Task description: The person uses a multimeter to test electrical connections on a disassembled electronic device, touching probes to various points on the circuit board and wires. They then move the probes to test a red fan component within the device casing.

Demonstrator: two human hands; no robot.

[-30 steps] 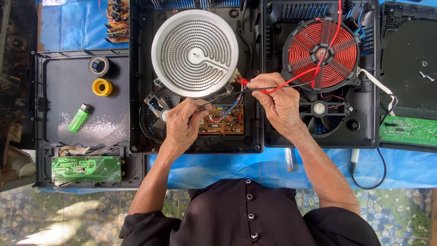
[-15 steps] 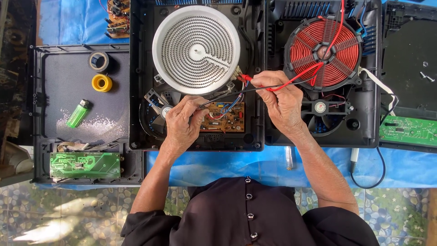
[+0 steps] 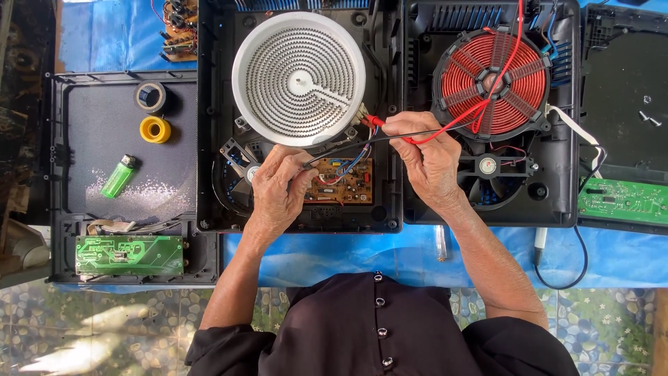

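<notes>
Red probe (image 3: 376,122) at white heater's (image 3: 299,76) edge, hands (image 3: 278,188) close.

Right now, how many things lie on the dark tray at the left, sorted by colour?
Green: 2, the lighter and the circuit board
Yellow: 1, the tape roll
Grey: 1, the larger tape roll
Total: 4 on the tray

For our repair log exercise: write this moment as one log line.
left hand: holds black probe | right hand: holds red probe | tips: beside white heating element
</notes>
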